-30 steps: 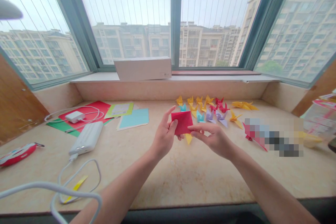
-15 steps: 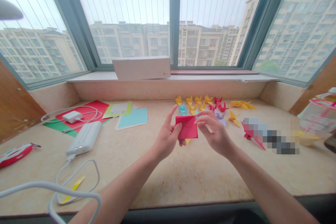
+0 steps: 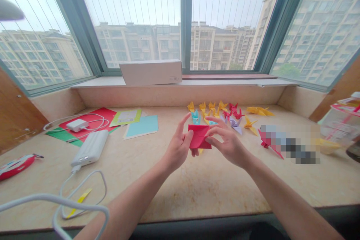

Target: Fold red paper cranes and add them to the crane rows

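A small folded square of red origami paper (image 3: 198, 135) is held up above the counter, its right side lifted into a curve. My left hand (image 3: 178, 144) grips its left edge, thumb on the front and fingers behind, with the index finger pointing up. At the right edge, my right hand (image 3: 225, 138) pinches the paper between thumb and fingers. Behind the hands stand several folded paper cranes: yellow cranes (image 3: 212, 107), red cranes (image 3: 234, 111), a light blue crane (image 3: 195, 117) and a lilac crane (image 3: 234, 123), partly hidden by my right hand.
On the left lie coloured paper sheets (image 3: 142, 127), a white charger (image 3: 77, 125), a power bank (image 3: 90, 148) and a looping white cable (image 3: 56, 198). A red and white object (image 3: 17, 165) is at far left. A clear plastic cup (image 3: 339, 123) stands right. A white box (image 3: 152, 73) rests on the sill.
My right hand has moved slightly left and down, its thumb and fingers closing on the paper's right side. That side now bends. My left hand keeps its hold.
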Demonstrator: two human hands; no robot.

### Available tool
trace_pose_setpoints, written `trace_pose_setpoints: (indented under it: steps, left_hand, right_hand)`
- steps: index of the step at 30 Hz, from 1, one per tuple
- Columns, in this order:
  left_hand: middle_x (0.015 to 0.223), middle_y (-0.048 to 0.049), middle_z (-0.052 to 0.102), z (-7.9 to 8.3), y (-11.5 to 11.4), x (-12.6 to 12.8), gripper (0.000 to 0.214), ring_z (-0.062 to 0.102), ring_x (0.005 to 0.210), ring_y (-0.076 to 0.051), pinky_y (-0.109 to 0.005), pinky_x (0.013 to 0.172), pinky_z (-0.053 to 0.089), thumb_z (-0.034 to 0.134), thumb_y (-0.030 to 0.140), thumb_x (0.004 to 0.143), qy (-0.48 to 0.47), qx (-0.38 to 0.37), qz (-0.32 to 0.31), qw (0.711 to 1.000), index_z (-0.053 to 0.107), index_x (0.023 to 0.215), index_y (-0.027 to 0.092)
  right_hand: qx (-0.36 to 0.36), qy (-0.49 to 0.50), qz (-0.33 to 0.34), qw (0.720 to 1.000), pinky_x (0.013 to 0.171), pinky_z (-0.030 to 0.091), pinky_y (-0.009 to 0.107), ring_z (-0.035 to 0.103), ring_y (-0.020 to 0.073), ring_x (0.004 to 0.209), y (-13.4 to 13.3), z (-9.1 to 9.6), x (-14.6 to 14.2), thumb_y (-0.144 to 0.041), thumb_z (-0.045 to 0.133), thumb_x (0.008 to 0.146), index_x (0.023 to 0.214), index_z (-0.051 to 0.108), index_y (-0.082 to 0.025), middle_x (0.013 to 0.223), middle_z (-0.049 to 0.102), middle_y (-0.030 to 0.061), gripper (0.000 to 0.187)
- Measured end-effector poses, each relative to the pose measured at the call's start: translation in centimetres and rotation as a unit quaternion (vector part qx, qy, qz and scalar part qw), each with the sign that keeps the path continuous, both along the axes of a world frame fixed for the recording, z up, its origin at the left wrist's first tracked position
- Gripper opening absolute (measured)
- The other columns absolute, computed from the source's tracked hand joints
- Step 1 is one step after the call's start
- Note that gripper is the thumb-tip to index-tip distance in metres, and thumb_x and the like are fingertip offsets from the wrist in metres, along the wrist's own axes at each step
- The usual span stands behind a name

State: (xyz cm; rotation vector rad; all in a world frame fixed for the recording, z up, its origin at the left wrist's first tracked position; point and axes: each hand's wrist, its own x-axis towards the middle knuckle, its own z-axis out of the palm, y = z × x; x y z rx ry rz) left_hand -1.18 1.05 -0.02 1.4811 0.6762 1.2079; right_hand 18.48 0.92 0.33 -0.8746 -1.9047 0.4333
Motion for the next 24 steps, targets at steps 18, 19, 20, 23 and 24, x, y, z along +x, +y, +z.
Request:
trace_pose_setpoints:
  steps: [18,19,20,23,24]
  left_hand:
    - [0.074,-0.0047,0.069,-1.1,-0.2,0.3,0.022,0.066,0.07,-0.016,-0.029,0.07,0.052,0.059,0.034,0.092,0.048,0.067,-0.006,0.997,0.069,0.098,0.015]
    - [0.074,-0.0052,0.07,-1.0,-0.3,0.4,0.022,0.066,0.07,-0.016,-0.029,0.07,0.052,0.061,0.034,0.091,0.045,0.062,-0.005,0.997,0.069,0.098,0.015]
    - [0.075,-0.0059,0.07,-0.8,-0.4,0.4,0.023,0.066,0.071,-0.017,-0.03,0.07,0.052,0.062,0.034,0.09,0.042,0.056,-0.007,0.998,0.07,0.098,0.014]
    - [0.08,-0.0079,0.072,-0.6,-0.7,0.6,0.026,0.066,0.073,-0.018,-0.03,0.07,0.053,0.068,0.034,0.086,0.03,0.038,-0.013,0.999,0.07,0.102,0.013]
    - [0.08,-0.0079,0.072,-0.6,-0.7,0.7,0.026,0.066,0.073,-0.017,-0.029,0.069,0.052,0.071,0.033,0.084,0.025,0.037,-0.011,0.999,0.071,0.101,0.014]
  right_hand:
    - [-0.064,0.151,0.011,0.986,0.088,0.054,0.039,0.065,0.0224,0.095,0.6,-0.3,0.0,-0.043,0.072,0.083,0.077,0.064,-0.022,0.097,0.067,0.0068,0.023]
    - [-0.07,0.166,0.007,0.984,0.083,0.055,0.038,0.065,0.0213,0.088,0.7,-0.4,0.0,-0.044,0.072,0.083,0.077,0.063,-0.022,0.09,0.067,0.0056,0.024]
    - [-0.076,0.181,0.005,0.981,0.078,0.056,0.037,0.065,0.0204,0.082,0.7,-0.4,-0.1,-0.044,0.072,0.082,0.077,0.063,-0.022,0.086,0.066,0.0046,0.025]
    - [-0.083,0.213,0.008,0.973,0.074,0.057,0.035,0.066,0.02,0.078,0.5,-0.4,-0.4,-0.045,0.074,0.08,0.077,0.062,-0.021,0.083,0.067,0.0047,0.027]
    - [-0.08,0.22,0.009,0.972,0.074,0.057,0.036,0.066,0.0204,0.08,0.4,-0.4,-0.4,-0.045,0.074,0.08,0.077,0.062,-0.021,0.085,0.068,0.0053,0.027]
